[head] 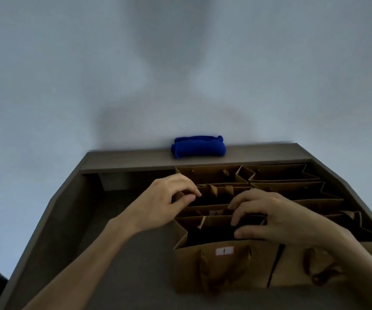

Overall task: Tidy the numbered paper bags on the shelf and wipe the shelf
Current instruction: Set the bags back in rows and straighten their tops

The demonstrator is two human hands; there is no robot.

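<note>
Sorting: paper bags (225,260) are packed in rows on the shelf (117,253).
Left hand (164,202): fingers pinched on a middle bag's rim.
Right hand (276,218): fingers spread loosely over rims, steadying.
Blue cloth (198,147): kept folded above, for wiping.

Paper bags (225,267): brown kraft paper, matt, creased at the folds under the fingers (236,220); one white paper label (224,251). Shelf (135,253) beside the fingers: grey-brown, matt, smooth. Cloth (198,147) beyond the fingertips: blue, soft, fuzzy pile.
</note>
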